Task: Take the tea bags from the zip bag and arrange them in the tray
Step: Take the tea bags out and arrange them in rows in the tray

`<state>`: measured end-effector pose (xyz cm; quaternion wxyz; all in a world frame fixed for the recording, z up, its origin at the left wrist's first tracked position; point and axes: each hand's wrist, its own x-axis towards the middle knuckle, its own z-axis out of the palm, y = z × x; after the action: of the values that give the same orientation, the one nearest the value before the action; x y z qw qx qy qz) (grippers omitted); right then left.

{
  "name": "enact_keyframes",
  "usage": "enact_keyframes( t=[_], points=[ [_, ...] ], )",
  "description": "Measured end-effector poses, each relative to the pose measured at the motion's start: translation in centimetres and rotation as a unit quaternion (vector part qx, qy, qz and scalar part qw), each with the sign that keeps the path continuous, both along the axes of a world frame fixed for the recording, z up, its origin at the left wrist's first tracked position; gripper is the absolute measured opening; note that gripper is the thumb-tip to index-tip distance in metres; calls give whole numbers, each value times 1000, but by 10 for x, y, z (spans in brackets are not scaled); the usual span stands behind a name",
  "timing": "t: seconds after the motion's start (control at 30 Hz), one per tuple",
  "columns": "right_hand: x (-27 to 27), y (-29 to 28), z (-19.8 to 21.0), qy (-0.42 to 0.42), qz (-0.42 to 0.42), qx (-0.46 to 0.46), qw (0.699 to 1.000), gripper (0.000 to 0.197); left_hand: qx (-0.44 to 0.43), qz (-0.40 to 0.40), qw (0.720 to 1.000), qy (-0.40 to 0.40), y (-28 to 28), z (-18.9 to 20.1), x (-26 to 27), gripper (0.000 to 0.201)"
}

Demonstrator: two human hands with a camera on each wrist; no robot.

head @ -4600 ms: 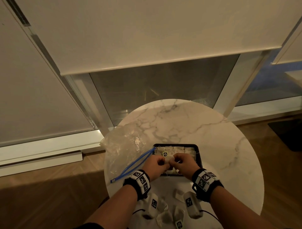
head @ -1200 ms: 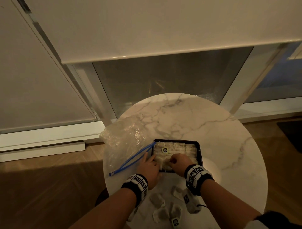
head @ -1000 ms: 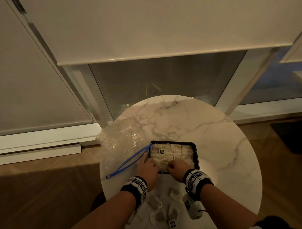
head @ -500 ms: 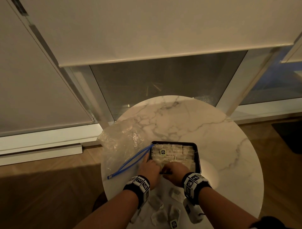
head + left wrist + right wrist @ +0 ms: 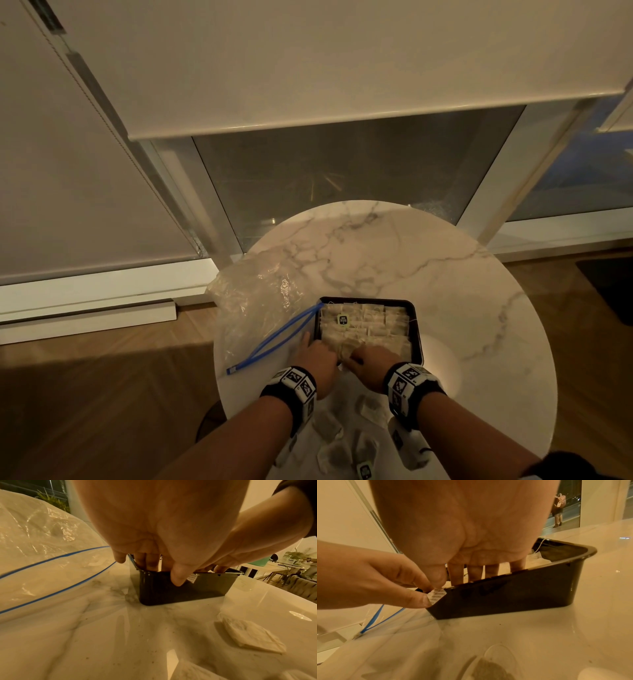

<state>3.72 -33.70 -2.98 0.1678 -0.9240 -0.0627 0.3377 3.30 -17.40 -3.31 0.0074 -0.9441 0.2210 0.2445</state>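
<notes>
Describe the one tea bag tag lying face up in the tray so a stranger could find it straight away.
On the round marble table stands a black tray beside the clear zip bag. In its far-left part, among rows of pale tea bags, lies the tag. It alone is dark with a light green border; the rest is plain off-white.

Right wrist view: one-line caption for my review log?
Right hand fingers reach into the black tray while the left hand pinches a paper tag.

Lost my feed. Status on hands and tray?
Both hands at tray near edge. Left hand pinches a tag; right hand fingers down among the bags. Loose tea bags wait on table. Nothing blocking.
</notes>
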Motion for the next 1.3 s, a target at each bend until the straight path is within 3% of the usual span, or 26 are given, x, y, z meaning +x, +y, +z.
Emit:
enact_keyframes(
  t=[0.27, 0.57, 0.73, 1.0, 1.3],
  points=[
    [-2, 0, -6, -31, 40, -39, 998, 57, -19, 40, 999, 2, -6, 0, -2, 33],
    [-1, -10, -2, -50, 30, -40, 997, 45, 3, 60, 998, 32, -11, -3, 0, 33],
    [-4, -27, 8, -92, 28, -114, 989, 47, 34, 58, 998, 14, -15, 1, -1, 30],
    [-15, -38, 10, -69, 41, -152, 985, 58, 32, 54, 998, 10, -23, 8, -9, 39],
    [-20, -38, 5, -55, 57, -143, 987, 58, 29, 63, 997, 14, -28, 7, -7, 33]
  ],
)
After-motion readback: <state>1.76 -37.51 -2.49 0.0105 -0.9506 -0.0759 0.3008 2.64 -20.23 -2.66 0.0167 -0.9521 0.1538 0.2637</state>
